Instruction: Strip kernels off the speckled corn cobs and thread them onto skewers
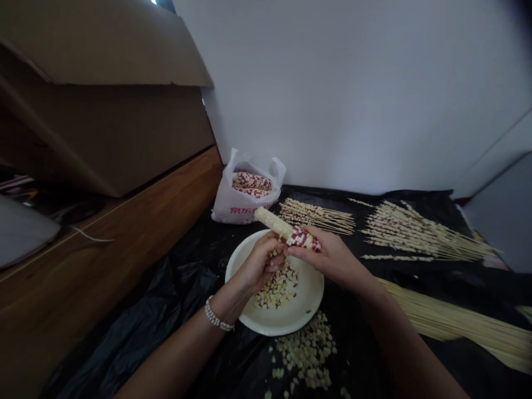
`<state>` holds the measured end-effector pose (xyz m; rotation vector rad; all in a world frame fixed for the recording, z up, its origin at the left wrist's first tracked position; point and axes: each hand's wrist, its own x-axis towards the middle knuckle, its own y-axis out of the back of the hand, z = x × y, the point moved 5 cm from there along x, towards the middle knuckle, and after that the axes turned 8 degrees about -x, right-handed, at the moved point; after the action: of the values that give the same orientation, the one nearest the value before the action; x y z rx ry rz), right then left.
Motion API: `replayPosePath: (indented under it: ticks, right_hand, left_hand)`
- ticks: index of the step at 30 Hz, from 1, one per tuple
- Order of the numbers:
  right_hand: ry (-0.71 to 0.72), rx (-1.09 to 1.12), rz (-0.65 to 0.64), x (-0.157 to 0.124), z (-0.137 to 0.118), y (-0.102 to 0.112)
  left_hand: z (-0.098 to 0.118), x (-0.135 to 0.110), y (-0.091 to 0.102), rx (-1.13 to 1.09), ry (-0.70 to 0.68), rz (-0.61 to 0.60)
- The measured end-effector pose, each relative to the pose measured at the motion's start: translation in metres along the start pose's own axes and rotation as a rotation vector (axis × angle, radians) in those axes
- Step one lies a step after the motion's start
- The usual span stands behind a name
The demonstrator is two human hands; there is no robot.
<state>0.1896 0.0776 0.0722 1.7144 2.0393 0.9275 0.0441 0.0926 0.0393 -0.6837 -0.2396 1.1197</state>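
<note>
My right hand (328,252) is wrapped round the kernel-covered end of a corn cob (276,224), which is tilted over a white bowl (313,293). Most of the cob's far length is stripped bare, while red and cream kernels still cover the end in my grip. Below the cob, my left hand (266,257) has its fingers curled in with several loose kernels held in the palm, its fingertips against the cob. Loose corn kernels (277,291) lie in the bottom of the bowl.
A white plastic bag (226,202) with more cobs stands behind the bowl. Kernels threaded on sticks (390,227) lie to the right, near a bundle of bare sticks (457,318). Loose kernels (310,349) are scattered on black plastic sheeting (137,338). A cardboard box (137,127) is at left.
</note>
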Motion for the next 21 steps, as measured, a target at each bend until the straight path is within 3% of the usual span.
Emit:
replayPosePath:
  ticks: [6,14,17,21]
  right_hand:
    - [-0.047,0.154,-0.048,0.0,0.001,-0.001]
    - [-0.024,0.067,-0.003,-0.002,-0.009,-0.01]
    - [-0.033,0.099,-0.008,-0.002,-0.009,-0.011]
    - [0.029,0.058,0.038,0.0,-0.006,-0.007]
  left_hand:
    - [0.001,0.0,-0.001,0.158,-0.15,0.067]
    - [0.007,-0.004,0.002,0.328,-0.357,0.239]
    - [0.008,-0.004,-0.001,0.315,-0.351,0.219]
    - [0.002,-0.001,-0.004,0.211,-0.225,0.18]
